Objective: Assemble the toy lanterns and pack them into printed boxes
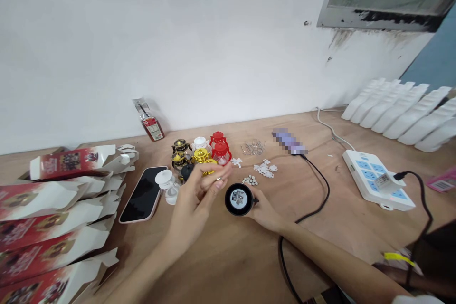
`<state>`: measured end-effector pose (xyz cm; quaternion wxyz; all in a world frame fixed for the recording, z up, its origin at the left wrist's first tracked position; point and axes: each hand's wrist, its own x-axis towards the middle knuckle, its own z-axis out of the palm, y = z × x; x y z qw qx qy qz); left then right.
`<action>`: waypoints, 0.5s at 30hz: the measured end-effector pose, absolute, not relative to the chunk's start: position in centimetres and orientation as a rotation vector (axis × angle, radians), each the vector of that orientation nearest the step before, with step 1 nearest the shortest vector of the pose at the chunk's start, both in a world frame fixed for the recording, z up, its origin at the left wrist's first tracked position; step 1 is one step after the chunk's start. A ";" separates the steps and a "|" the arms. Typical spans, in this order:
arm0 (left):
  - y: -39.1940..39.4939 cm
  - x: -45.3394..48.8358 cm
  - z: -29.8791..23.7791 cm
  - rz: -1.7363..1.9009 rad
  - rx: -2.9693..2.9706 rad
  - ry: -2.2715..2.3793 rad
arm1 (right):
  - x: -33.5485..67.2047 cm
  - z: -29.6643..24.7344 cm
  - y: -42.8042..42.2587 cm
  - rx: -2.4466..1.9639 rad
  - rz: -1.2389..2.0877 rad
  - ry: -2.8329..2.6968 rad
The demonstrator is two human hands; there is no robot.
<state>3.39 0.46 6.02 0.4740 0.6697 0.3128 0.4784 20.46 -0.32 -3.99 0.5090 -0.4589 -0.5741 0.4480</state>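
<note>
My right hand (266, 213) grips a small black lantern (228, 204), its round underside turned up toward me. A pale disc with small metal parts shows inside the black rim. Just left of it, my left hand (194, 194) pinches a tiny shiny silvery piece (218, 178) between thumb and fingers; it is too small to name surely. Behind the hands are several button cells (250, 180), a pile of small white plastic pieces (265, 168) and a heap of thin metal wire pieces (253, 147). Mini lanterns in red (221, 152), gold, white and black stand beyond my left hand.
Left lie a phone (140, 194) and rows of open red-and-white boxes (53, 218). A bottle (153, 128) stands by the wall. On the right are a power strip (377, 178), a black cable (322, 199), a purple device (289, 141) and white bottles (399, 109).
</note>
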 end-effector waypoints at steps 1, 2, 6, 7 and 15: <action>0.3 3.2 5.9 1.145 1.815 0.774 | 20.5 -4.0 -0.3 -1.100 1.084 -1.386; 0.2 3.1 5.9 1.122 1.995 0.759 | 20.5 -4.1 -0.3 -1.096 1.086 -1.388; 0.1 2.8 5.6 1.121 2.469 0.601 | 20.5 -4.0 -0.2 -1.098 1.086 -1.397; 0.1 2.8 5.6 1.136 2.512 0.594 | 20.5 -3.9 -0.2 -1.103 1.090 -1.397; 0.5 3.4 5.4 1.167 2.707 0.634 | 20.3 -3.4 -0.7 -1.100 1.113 -1.431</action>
